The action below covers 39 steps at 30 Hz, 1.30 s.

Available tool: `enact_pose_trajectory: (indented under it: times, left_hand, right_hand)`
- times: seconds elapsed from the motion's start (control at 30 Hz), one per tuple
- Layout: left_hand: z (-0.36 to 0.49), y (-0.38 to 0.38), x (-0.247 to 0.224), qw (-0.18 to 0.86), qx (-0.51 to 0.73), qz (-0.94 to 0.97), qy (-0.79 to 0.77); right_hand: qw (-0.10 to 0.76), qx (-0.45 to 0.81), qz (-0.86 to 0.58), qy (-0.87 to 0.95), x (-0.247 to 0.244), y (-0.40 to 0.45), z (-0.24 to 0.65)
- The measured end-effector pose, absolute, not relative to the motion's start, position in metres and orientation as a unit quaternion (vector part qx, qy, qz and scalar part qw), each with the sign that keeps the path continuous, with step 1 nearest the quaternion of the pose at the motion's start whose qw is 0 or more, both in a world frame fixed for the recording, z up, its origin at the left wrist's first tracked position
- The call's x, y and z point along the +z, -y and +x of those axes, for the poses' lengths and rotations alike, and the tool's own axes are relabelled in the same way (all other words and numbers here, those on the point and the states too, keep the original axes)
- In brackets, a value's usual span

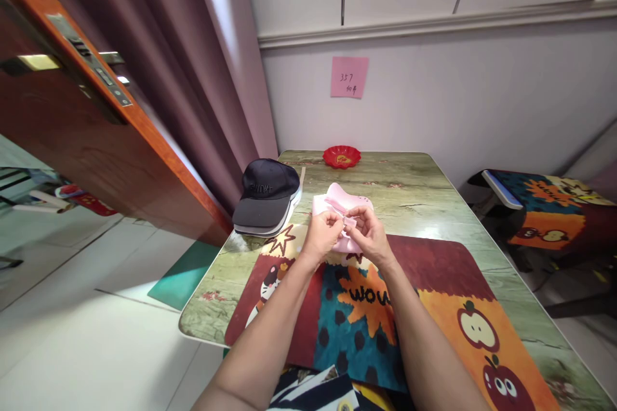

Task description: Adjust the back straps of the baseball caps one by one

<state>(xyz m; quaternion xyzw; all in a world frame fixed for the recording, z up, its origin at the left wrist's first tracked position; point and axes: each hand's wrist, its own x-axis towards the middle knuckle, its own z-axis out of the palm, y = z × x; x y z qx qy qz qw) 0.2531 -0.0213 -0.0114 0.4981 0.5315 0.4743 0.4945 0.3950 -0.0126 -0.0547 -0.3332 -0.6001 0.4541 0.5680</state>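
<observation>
A pink cap [348,195] lies at the far edge of the patterned mat, partly hidden by my fingers. My left hand [321,235] is closed in a pinch on the near side of the cap, at its narrow pink strap [350,221]. From the right, my right hand [372,236] pinches the same strap between thumb and fingers. The two hands almost meet over the cap. A dark cap [270,185] with raised lettering rests to the left, on top of lighter caps [289,217].
A red scalloped dish [341,157] stands by the wall at the table's back. The colourful mat [357,334] covers the front of the wood-patterned table [207,298]. An orange-brown door [144,154] stands at the left, and a second mat-covered surface [554,205] is at the right.
</observation>
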Motion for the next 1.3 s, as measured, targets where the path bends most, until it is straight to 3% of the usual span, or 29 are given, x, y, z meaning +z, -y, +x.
enact_pose_trajectory:
  times: [0.23,0.8,0.9,1.07,1.3]
  left_hand:
    - [0.252,0.023,0.0,0.522,0.486,0.485,-0.506]
    - [0.254,0.023,-0.007,0.537,0.488,0.434,-0.535]
    - [0.249,0.022,-0.007,0.472,0.501,0.469,-0.553]
    - [0.235,0.02,-0.002,0.272,0.482,0.545,-0.63]
    - [0.23,0.029,0.006,0.16,0.443,0.631,-0.616]
  right_hand:
    - [0.561,0.22,-0.36,0.713,-0.052,0.012,0.397]
    - [0.573,0.087,-0.416,0.701,-0.056,0.017,0.393]
    - [0.567,0.101,-0.417,0.704,-0.054,0.017,0.394]
    - [0.568,0.113,-0.42,0.699,-0.054,0.015,0.396]
    - [0.541,0.074,-0.437,0.715,-0.05,0.018,0.396]
